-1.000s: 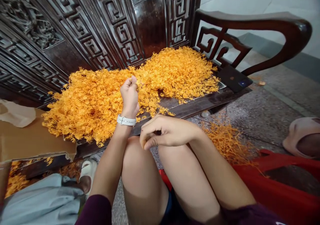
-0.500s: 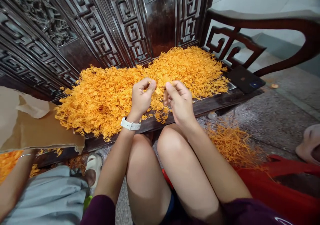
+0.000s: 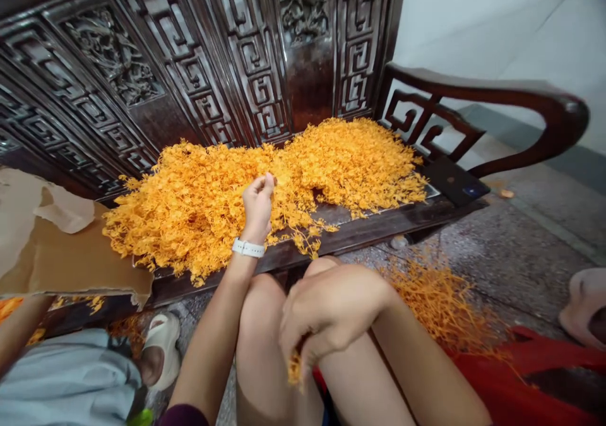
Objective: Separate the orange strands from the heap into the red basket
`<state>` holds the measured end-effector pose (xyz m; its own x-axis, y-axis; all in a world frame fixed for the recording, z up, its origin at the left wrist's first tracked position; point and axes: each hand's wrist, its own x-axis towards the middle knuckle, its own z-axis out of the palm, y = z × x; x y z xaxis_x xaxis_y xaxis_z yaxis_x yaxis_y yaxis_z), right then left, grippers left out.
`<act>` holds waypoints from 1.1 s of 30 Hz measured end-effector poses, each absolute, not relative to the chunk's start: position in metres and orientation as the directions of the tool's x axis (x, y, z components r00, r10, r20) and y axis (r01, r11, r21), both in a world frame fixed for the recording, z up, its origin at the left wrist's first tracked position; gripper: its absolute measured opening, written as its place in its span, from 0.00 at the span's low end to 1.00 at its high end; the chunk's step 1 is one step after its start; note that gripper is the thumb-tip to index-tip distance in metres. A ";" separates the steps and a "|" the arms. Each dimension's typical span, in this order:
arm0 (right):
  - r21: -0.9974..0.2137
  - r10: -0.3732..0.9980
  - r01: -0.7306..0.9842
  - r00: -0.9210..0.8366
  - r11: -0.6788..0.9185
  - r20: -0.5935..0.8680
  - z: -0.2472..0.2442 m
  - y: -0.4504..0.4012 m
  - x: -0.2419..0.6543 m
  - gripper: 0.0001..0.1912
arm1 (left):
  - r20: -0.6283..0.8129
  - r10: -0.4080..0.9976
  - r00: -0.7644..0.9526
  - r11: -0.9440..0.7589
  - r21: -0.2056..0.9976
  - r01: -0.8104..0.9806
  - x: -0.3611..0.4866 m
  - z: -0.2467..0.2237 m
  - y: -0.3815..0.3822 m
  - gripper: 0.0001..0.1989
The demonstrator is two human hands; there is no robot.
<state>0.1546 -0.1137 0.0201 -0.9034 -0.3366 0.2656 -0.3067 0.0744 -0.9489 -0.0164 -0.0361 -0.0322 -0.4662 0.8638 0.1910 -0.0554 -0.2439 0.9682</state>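
A large heap of small orange plastic-looking blossom pieces [image 3: 208,199] covers much of the dark wooden bench seat [image 3: 360,233]. My left hand [image 3: 258,208], with a white watch band [image 3: 249,248] at its wrist, is over the front of the heap. Its thumb and fingers are pinched together; what they hold, if anything, is hidden. Above my knees, my right hand [image 3: 334,312] hangs with its fingers curled down around a few orange blossom pieces [image 3: 294,368]. A loose cluster of orange sprigs [image 3: 310,233] trails over the seat's front edge.
Carved bench back [image 3: 265,66] stands behind the heap. A dark phone [image 3: 454,180] lies near the armrest [image 3: 558,117]. Torn cardboard [image 3: 85,255] is at left, beside another person's arm [image 3: 21,331]. Thin orange stalks [image 3: 440,293] lie on the floor near a red plastic object [image 3: 502,388].
My right hand has moved from beside my left hand down toward my lap, with orange pieces in its fingers. My left hand stays pinched near the heap. The view has tilted up slightly.
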 end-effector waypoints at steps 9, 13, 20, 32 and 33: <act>-0.681 0.918 -0.696 -0.385 -0.226 0.090 -0.005 -0.060 0.166 0.18 | 0.394 0.860 -0.323 -0.350 0.918 0.187 -0.001 -0.023 -0.044 0.19; -0.914 0.966 -0.378 -0.145 0.147 0.215 -0.009 -0.066 0.175 0.18 | 0.486 0.870 -0.081 -0.407 0.801 0.438 0.006 -0.011 -0.056 0.12; -0.709 0.744 0.238 -0.313 0.663 0.591 0.000 -0.071 0.205 0.07 | 0.501 0.864 0.053 -0.458 0.737 0.497 0.016 -0.007 -0.057 0.10; -0.845 0.330 -0.512 -0.833 -0.154 0.444 0.027 -0.105 0.187 0.25 | 0.373 0.882 -0.287 -0.323 0.923 0.208 0.024 -0.054 -0.024 0.19; -0.810 0.499 -0.568 -0.748 -0.142 0.437 0.022 -0.095 0.188 0.28 | 0.382 0.887 -0.260 -0.334 0.919 0.208 0.024 -0.052 -0.026 0.20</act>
<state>0.1877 -0.0954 0.0220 -0.7483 0.4989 0.4372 -0.5683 -0.1421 -0.8105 0.0236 -0.0257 -0.0525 -0.2600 0.8870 0.3816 0.2079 -0.3345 0.9192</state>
